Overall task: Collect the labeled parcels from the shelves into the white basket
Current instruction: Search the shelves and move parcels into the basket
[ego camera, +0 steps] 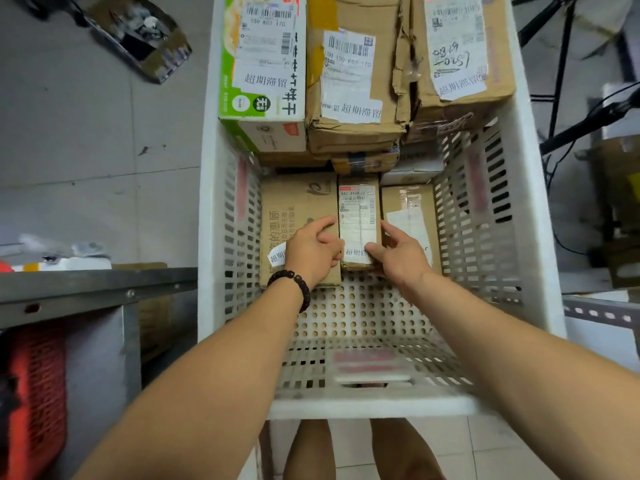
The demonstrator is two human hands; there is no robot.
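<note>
A white perforated basket (374, 327) stands below me, holding several labeled cardboard parcels. A narrow labeled parcel (358, 216) stands on the basket floor between a wide brown box (294, 209) on its left and another brown box (412, 216) on its right. My left hand (313, 251), with a dark bead bracelet at the wrist, presses against the narrow parcel's left side. My right hand (398, 252) grips its right side and lower corner. At the far end, a green-and-white carton (265, 64) and two worn brown parcels (353, 81) (464, 53) are stacked higher.
A grey metal shelf edge (97, 289) runs at the left, with a red basket (34, 393) under it. Tripod legs and cables (568, 109) stand at the right by another metal rack (602, 313). A torn carton (138, 36) lies on the tiled floor.
</note>
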